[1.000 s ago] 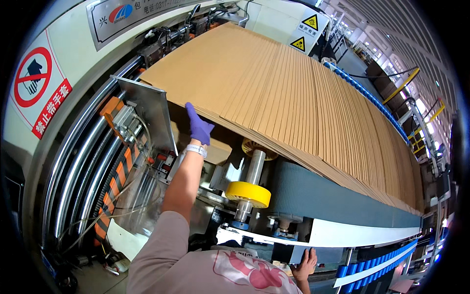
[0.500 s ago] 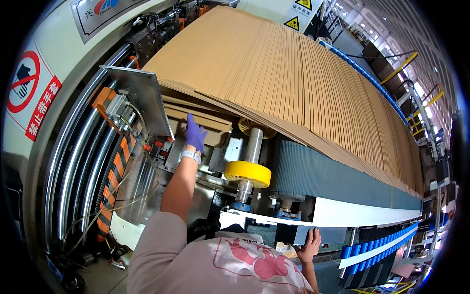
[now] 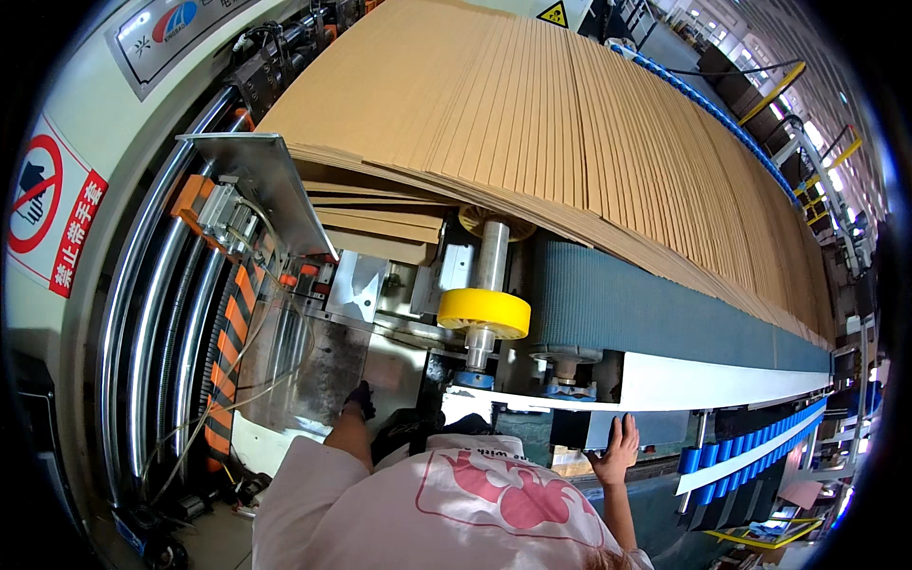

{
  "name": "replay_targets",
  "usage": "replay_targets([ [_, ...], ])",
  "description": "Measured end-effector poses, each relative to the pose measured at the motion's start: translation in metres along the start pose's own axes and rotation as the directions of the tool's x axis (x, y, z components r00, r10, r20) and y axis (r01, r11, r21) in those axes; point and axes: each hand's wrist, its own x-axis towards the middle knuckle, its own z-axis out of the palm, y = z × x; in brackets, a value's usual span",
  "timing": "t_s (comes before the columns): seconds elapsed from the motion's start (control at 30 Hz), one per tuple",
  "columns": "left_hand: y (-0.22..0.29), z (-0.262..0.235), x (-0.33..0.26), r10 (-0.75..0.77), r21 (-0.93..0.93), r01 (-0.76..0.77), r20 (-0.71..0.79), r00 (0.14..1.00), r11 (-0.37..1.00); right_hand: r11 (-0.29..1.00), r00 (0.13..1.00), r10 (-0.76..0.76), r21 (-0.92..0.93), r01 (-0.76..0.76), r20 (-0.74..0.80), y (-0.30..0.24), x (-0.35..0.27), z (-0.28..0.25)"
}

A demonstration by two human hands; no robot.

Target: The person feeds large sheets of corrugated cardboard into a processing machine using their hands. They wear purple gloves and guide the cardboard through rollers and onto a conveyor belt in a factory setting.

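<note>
My left hand (image 3: 359, 397), in a dark-looking glove, is low beside my body over a metal machine surface (image 3: 318, 361). It is small and shadowed, so its fingers cannot be made out. My bare right hand (image 3: 616, 448) rests with fingers stretched out against the edge of a grey box-shaped part (image 3: 655, 429). Ahead, overlapping cardboard sheets (image 3: 532, 123) fan out across a ribbed grey-green belt (image 3: 655, 304). Under their near left corner lie a few more cardboard pieces (image 3: 380, 223), beside an upright metal plate (image 3: 252, 180).
A yellow wheel (image 3: 483, 312) sits on a metal shaft between me and the sheets. At left are steel rollers (image 3: 157, 313), an orange-black striped strip (image 3: 226, 356) and loose hoses. Blue rollers (image 3: 750, 451) line a rail at right. A no-hand warning sign (image 3: 47, 204) is on the left housing.
My left hand has drawn back from the lower cardboard pieces toward my body. My right hand stays at the grey part. The view has shifted slightly.
</note>
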Motion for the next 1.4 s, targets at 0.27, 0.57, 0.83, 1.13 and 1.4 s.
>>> replay_targets([
  [0.27,0.004,-0.011,-0.028,-0.141,-0.407,0.103,-0.064,0.988,0.907,1.000,1.000,0.012,-0.021,-0.012,0.022,-0.001,-0.002,0.002],
  [0.57,0.059,0.020,-0.006,-0.061,-0.488,0.071,0.036,0.997,0.870,1.000,1.000,-0.012,-0.021,0.011,-0.005,0.002,-0.002,0.005],
  [0.83,0.045,0.044,0.020,-0.091,-0.376,0.102,0.047,0.995,0.921,1.000,1.000,-0.004,-0.010,0.004,-0.006,0.004,0.000,0.007],
  [1.13,0.048,0.037,0.014,-0.054,-0.256,0.053,0.004,0.999,0.965,1.000,1.000,-0.007,-0.016,0.007,-0.001,0.007,-0.004,0.010],
  [1.4,0.052,0.044,0.023,0.077,-0.119,-0.072,0.037,0.996,0.990,1.000,1.000,-0.011,-0.024,0.011,0.001,0.003,0.000,0.006],
])
